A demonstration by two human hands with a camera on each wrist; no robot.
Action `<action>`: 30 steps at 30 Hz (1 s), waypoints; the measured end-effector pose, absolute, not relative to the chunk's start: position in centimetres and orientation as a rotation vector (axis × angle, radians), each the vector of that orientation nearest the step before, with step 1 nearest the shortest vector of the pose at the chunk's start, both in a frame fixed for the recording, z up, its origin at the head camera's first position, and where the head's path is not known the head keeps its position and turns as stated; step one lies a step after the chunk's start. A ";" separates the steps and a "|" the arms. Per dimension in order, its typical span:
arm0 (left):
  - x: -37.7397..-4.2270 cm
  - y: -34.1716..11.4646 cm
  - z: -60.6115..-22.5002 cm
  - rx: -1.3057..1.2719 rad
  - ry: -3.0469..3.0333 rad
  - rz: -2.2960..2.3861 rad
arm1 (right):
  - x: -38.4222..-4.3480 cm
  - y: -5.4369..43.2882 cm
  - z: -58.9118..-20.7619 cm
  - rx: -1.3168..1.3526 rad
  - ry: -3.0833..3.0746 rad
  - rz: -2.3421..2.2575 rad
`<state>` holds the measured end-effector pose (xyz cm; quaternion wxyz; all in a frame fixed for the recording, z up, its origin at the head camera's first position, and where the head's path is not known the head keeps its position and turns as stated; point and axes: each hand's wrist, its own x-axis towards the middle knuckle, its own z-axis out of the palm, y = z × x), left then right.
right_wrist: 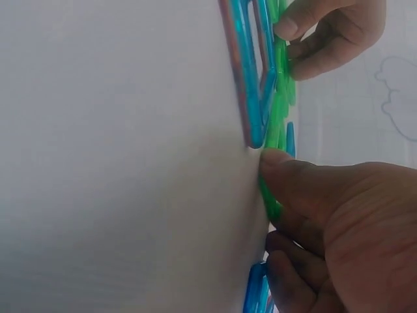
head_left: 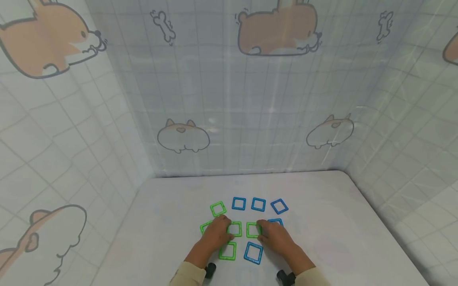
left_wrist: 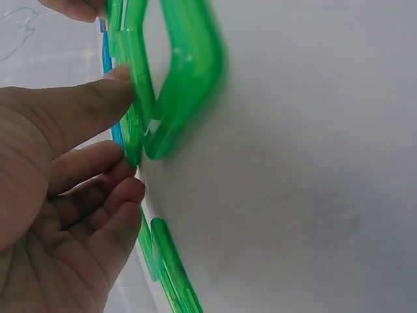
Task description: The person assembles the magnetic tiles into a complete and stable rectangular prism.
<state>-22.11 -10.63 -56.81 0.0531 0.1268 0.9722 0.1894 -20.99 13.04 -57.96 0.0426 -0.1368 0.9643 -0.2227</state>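
Observation:
My left hand [head_left: 217, 232] pinches the left side of a green square frame [head_left: 240, 229], which looks like translucent plastic. In the left wrist view, the thumb lies against that frame and the other fingers curl beneath. My right hand [head_left: 277, 237] pinches the right side of another green square frame [head_left: 248, 230], its thumb on the edge in the right wrist view. The two held frames lie flat, a narrow gap apart. Nearer me are a green frame [head_left: 234, 251] and a slightly turned blue frame [head_left: 246, 251]. A further green frame [head_left: 202, 227] is partly hidden behind my left hand.
Along the back lie a green frame [head_left: 212, 209] and several blue frames [head_left: 239, 209]. Another blue frame [head_left: 275, 220] is partly covered by my right hand. The white table [head_left: 171, 214] is enclosed by curtains [head_left: 229, 91] printed with cartoon dogs.

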 end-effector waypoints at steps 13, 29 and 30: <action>-22.3 -10.6 -56.0 0.333 2.879 0.614 | -21.7 12.8 -57.2 -0.443 2.922 -0.663; -22.6 -11.0 -56.1 0.355 2.866 0.644 | -21.9 12.8 -56.7 -0.394 2.859 -0.792; -22.6 -11.0 -56.1 0.354 2.864 0.644 | -22.0 12.8 -56.6 -0.401 2.854 -0.792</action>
